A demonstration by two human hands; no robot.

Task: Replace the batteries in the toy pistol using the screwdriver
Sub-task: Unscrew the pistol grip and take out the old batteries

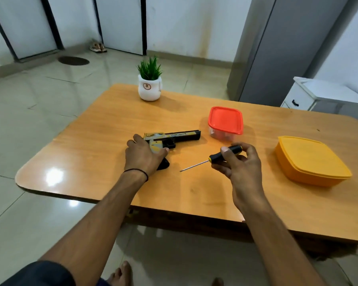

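Table point(81, 166): orange-brown wood, glossy. Toy pistol point(175, 136) lies flat on its side near the middle of it, barrel pointing right. All positions below are taken from the pistol.

Left hand point(141, 157): at the pistol's left end, laid over the grip. Fingers reach across the top and the thumb comes round the near side, so I am holding the grip against the table. The black butt shows just below my palm. Thin black cord point(140, 172) on that wrist.

Potted plant point(149, 87): green blades in a white pot, well behind the pistol's left end, near the far edge of the table.

Screwdriver point(216, 157): near and to the right of the pistol, apart from it. Black handle with a yellow collar and a thin metal shaft. The shaft slopes down and left, the tip low over the table. Cannot tell if the tip touches the wood.

Right hand point(242, 168): right of the pistol, raised off the table. Thumb and fingers are closed on the screwdriver handle.

Clear box with a red lid point(225, 120): just beyond the barrel's end, lid on. Contents too blurred to tell.

Yellow box point(310, 162): far right of the pistol, lid on, well apart from the red-lidded one.
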